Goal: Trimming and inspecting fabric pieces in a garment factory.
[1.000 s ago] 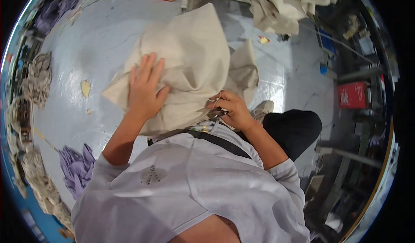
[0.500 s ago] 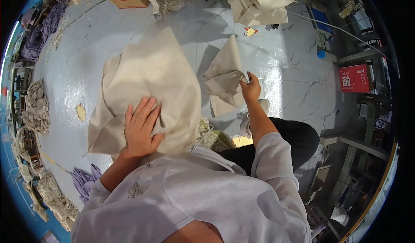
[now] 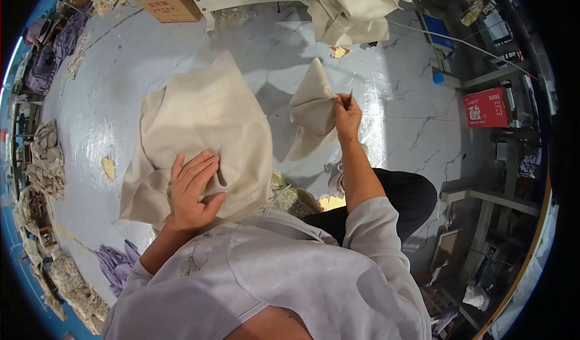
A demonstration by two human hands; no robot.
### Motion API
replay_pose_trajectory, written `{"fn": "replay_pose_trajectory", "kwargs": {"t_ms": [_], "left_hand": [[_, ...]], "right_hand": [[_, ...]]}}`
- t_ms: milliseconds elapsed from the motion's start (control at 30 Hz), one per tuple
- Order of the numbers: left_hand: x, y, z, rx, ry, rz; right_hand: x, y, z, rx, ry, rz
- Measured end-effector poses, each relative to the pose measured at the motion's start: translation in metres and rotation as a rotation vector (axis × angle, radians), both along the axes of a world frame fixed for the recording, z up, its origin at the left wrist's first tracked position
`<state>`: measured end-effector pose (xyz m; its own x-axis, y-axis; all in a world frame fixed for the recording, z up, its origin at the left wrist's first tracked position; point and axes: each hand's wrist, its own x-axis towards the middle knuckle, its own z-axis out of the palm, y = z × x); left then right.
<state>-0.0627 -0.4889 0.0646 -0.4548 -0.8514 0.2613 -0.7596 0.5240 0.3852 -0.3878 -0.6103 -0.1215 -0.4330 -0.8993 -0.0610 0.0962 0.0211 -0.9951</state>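
Observation:
A large beige cloth (image 3: 199,122) lies spread over my lap and the grey floor. My left hand (image 3: 192,190) rests flat on its near edge, fingers apart. My right hand (image 3: 347,116) is raised to the right, pinching a smaller beige cloth piece (image 3: 311,107) that hangs folded from it. A thin dark tool, perhaps small scissors (image 3: 350,98), sticks up from the same hand.
A cardboard box (image 3: 168,1) and a heap of beige fabric (image 3: 356,4) lie at the far side. Purple cloth (image 3: 118,264) and piles of scraps (image 3: 45,158) line the left. A red box (image 3: 486,107) and metal frames stand at the right.
My right hand has risen from my lap out to the right, lifting the smaller cloth piece. My left hand has slid nearer along the big cloth.

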Motion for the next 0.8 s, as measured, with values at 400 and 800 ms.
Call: {"fn": "replay_pose_trajectory", "kwargs": {"t_ms": [400, 800], "left_hand": [[-0.111, -0.045, 0.024, 0.78, 0.808, -0.069], [-0.173, -0.157, -0.074, 1.33, 0.839, 0.282]], "right_hand": [[0.012, 0.106, 0.185, -0.324, 0.327, -0.043], [0.057, 0.169, 0.19, -0.499, 0.523, 0.424]]}}
